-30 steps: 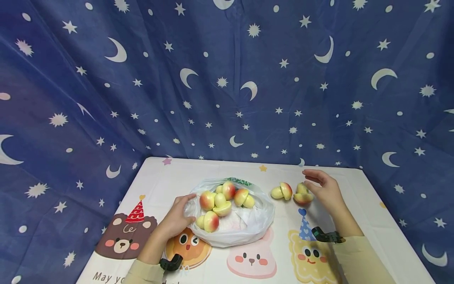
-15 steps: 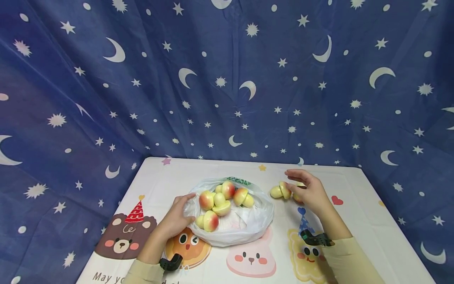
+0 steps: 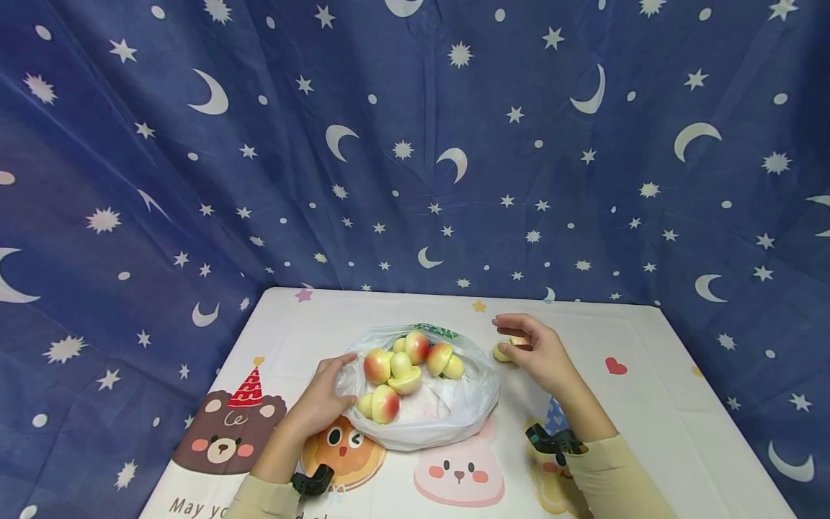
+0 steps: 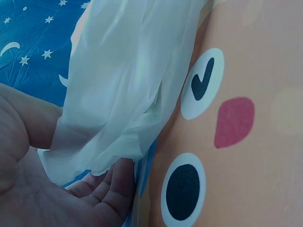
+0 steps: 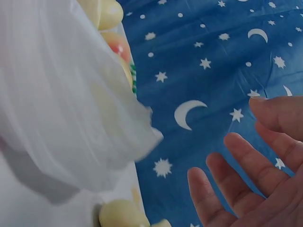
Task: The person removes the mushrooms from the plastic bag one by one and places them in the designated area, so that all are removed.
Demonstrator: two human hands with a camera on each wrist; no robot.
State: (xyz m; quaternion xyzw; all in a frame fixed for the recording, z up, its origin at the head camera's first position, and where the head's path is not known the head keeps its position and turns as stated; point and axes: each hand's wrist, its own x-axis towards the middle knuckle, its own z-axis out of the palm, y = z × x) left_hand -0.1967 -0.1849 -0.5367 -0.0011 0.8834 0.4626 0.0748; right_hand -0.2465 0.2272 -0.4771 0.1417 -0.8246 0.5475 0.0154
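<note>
A white plastic bag [image 3: 447, 425] lies spread on the table, its mouth facing up. Inside sit several mushroom-shaped pieces, one of them a yellow-and-red toy mushroom [image 3: 385, 404]. At the bag's left rim, my left hand [image 3: 324, 396] holds the plastic; the left wrist view shows the bag edge [image 4: 109, 142] between thumb and fingers. My right hand [image 3: 541, 357] hovers right of the bag, fingers spread and nothing in them. It partly covers a loose toy mushroom [image 3: 501, 352]; another one is hidden behind the hand.
A white tablecloth [image 3: 616, 331] with printed cartoon faces covers the table. Behind the far edge hangs a dark blue curtain [image 3: 415, 180] with moons and stars. A black wrist camera [image 3: 551, 440] is strapped on the right wrist.
My right hand has moved left, from the farther loose mushroom across to the one nearer the bag. The left hand has stayed on the bag.
</note>
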